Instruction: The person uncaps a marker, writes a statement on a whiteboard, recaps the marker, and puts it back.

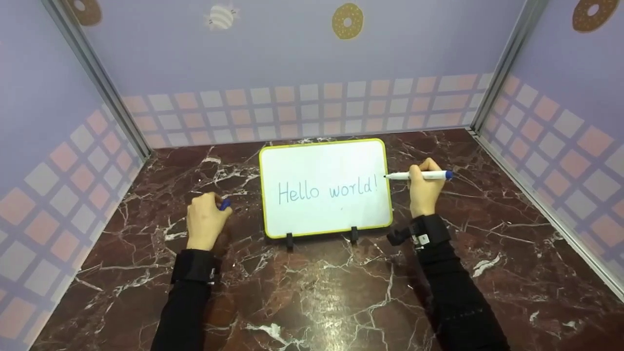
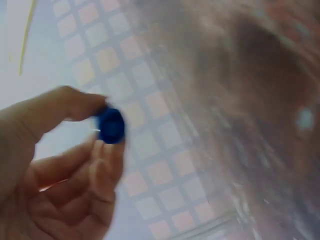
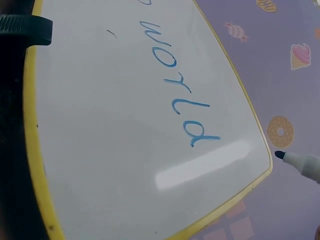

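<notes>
A whiteboard (image 1: pixel 321 214) with a yellow frame stands upright, slightly tilted, on a black stand, and "Hello world!" is written on it in blue in the head view. My right hand (image 1: pixel 425 192) grips a white marker (image 1: pixel 433 176) with a blue end. Its dark tip (image 3: pixel 280 155) points left by the board's right edge; whether it touches cannot be told. Well left of the board, my left hand (image 1: pixel 207 219) pinches a blue marker cap (image 2: pixel 111 125) between thumb and fingers. In the right wrist view most of the right hand is out of sight.
Two black stand feet (image 1: pixel 290 242) reach forward under the board. The marbled dark red table (image 1: pixel 312 292) is bounded by a patterned back wall (image 1: pixel 292 58) and side walls. A black wrist camera (image 1: pixel 400 236) juts from the right wrist near the board's lower right corner.
</notes>
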Available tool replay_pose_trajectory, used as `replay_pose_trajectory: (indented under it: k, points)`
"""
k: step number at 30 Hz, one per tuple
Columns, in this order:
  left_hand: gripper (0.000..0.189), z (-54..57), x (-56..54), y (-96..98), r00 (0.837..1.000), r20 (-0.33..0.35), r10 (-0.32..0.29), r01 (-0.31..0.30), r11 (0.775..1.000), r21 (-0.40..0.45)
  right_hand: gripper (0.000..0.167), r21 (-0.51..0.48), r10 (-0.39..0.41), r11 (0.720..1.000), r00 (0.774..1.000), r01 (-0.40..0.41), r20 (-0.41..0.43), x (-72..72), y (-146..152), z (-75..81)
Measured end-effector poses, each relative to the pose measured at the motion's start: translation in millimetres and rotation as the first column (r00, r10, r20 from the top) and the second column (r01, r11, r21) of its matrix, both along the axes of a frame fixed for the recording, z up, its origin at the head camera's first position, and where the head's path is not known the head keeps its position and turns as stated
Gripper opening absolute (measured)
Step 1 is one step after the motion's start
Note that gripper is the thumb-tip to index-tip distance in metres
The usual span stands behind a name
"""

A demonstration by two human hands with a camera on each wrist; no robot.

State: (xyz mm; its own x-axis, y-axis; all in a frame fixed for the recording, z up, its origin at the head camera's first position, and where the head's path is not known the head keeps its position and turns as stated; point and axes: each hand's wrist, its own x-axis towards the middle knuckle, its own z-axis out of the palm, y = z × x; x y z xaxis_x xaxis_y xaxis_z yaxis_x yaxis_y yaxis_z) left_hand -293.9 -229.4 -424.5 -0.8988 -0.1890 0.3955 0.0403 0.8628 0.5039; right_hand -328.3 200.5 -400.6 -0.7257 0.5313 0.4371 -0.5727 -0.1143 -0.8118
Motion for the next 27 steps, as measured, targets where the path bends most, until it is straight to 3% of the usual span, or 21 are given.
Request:
replay_pose_trajectory:
  k: [3, 5, 11, 14, 17, 22, 27]
  points:
    - [0.022, 12.0, 2.2, 12.4, 0.993, -0.113, -0.031, 0.036, 0.999, 0.041, 0.042, -0.003, 0.009, 1.000, 1.000, -0.009, -0.006, -6.2, 0, -5.8]
    - [0.021, 19.0, 4.4, 22.9, 0.979, -0.194, -0.069, 0.079, 0.996, 0.046, 0.042, -0.007, 0.014, 1.000, 1.000, -0.015, -0.006, -10.4, -1, -10.2]
    - [0.019, 25.8, 14.0, 58.4, 0.906, -0.355, -0.232, 0.222, 0.973, -0.070, 0.041, -0.037, 0.067, 0.997, 0.998, -0.067, 0.006, -10.7, -14, -16.7]
    - [0.019, 21.8, 16.8, 73.1, 0.868, -0.378, -0.321, 0.277, 0.946, -0.167, 0.040, -0.007, 0.104, 0.995, 0.994, -0.103, 0.020, -7.9, -24, -19.7]
    - [0.018, 15.3, 18.7, 84.0, 0.844, -0.372, -0.387, 0.308, 0.917, -0.253, 0.039, 0.052, 0.151, 0.987, 0.988, -0.152, 0.038, -0.6, -38, -19.7]
    - [0.017, 3.5, 21.8, 97.8, 0.827, -0.344, -0.444, 0.333, 0.881, -0.336, 0.036, 0.146, 0.231, 0.960, 0.970, -0.240, 0.070, 21.4, -67, -13.5]
    - [0.016, -3.2, 25.2, 111.0, 0.805, -0.325, -0.496, 0.375, 0.850, -0.370, 0.032, 0.220, 0.337, 0.912, 0.938, -0.346, 0.075, 27.5, -90, -25.9]
